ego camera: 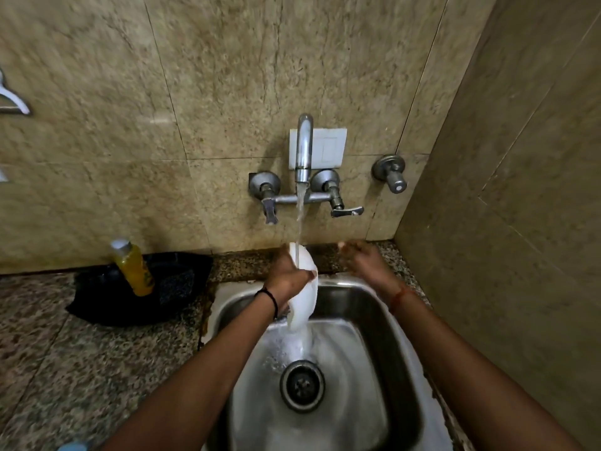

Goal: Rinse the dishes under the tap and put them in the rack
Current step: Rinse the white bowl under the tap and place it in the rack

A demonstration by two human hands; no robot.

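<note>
We hold one white dish (305, 288) on edge under the tap (304, 148), over the back of the sink (383, 307). The stream strikes its upper rim near 12 o'clock and sheets off the lower edge at 6 o'clock toward the drain (302, 384).

Left hand (286, 278): grip closed around the dish's left rim, at roughly 9 o'clock on the dish, thumb over the near face. Right hand (364, 258): off the dish, well to its 3 o'clock side above the sink's back edge, fingers loosely spread, holding nothing.

Handling judgement: the dish looks rigid and glazed, probably ceramic or melamine; we cannot tell which. If ceramic, it would chip or break against the steel basin. Wet, the surface will be slippery, and a one-handed pinch on the rim is the weak point. We would bring the right hand to the opposite rim at 3 o'clock before turning the dish to rinse the far face. Weight seems modest, since one hand carries it.

No rack is in view, so its direction is unknown. On the tabletop (65, 369) at 9 o'clock from the sink stand a yellow bottle (133, 268) and a dark cloth (140, 288); neither concerns this step.
</note>
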